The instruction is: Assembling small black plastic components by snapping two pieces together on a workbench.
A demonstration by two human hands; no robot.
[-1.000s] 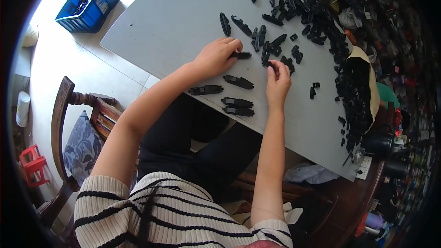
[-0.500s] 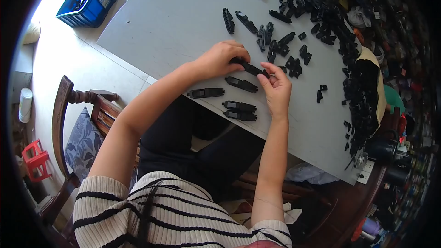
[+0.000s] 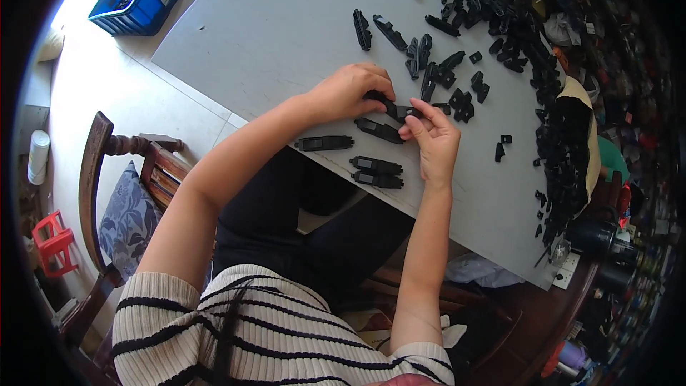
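My left hand [image 3: 349,90] is closed around a long black plastic part [image 3: 389,106], its fingers covering the part's left end. At the other end, the thumb and fingertips of my right hand [image 3: 437,144] pinch a small black piece [image 3: 407,111] that has a light spot or hole in it. The two pieces meet or nearly meet; I cannot tell whether they are joined. Just below my hands lies a similar long black part [image 3: 379,131]. Nearer the table edge are another long part [image 3: 325,143] and a pair lying side by side [image 3: 376,166].
Loose black parts [image 3: 429,78] are scattered beyond my hands on the grey table [image 3: 264,36]. A big heap of them [image 3: 564,150] spills from a cream-coloured bag [image 3: 593,150] at the right. A blue crate [image 3: 146,3] stands at the far left, a wooden chair [image 3: 100,171] beside me.
The small piece in my right fingers now sits at an angle to the long part, where both looked in one straight line before. My right hand has shifted slightly right and down.
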